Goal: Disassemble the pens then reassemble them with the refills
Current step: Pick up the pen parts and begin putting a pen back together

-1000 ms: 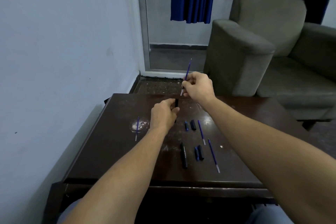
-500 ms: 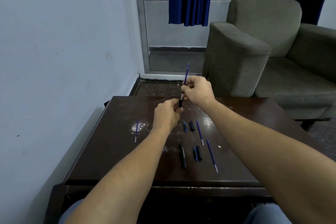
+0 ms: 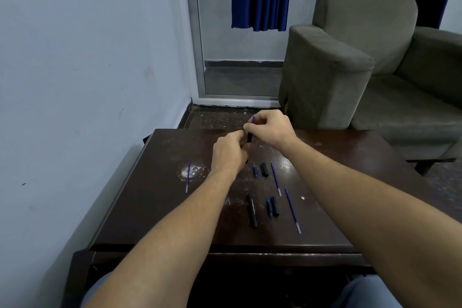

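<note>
Hands: held together above the far half of the desk (image 3: 162, 207), touching or nearly so. The left hand (image 3: 228, 155) has its fingers curled round a black barrel (image 3: 249, 137), held roughly upright with the open end up. The right hand (image 3: 271, 129) pinches a blue refill (image 3: 253, 120) just above it; only a short end shows past the fingers.

Judgement: the refill is going into the barrel. The left hand steadies the tube and the right steers from close to the mouth, so the thin rod does not bend. How far in it sits cannot be told, since the fingers hide the joint.

Laid out on the desk, right of centre, in two rows:
- far row: far pieces (image 3: 264, 169), one blue and one black, with far refill (image 3: 275, 179) beside them;
- near row: spare barrel (image 3: 252, 211), near pieces (image 3: 275, 206), again blue and black, then near refill (image 3: 292, 210).

The rows look like one pen's parts each, kept apart so sets do not mix.

A lone refill (image 3: 188, 175) lies well apart, to the left, on a pale scuff.

Obstructions: none between the hands and the parts. A wall (image 3: 75, 82) stands to the left and an armchair (image 3: 350, 70) behind the desk to the right, both out of the way.
</note>
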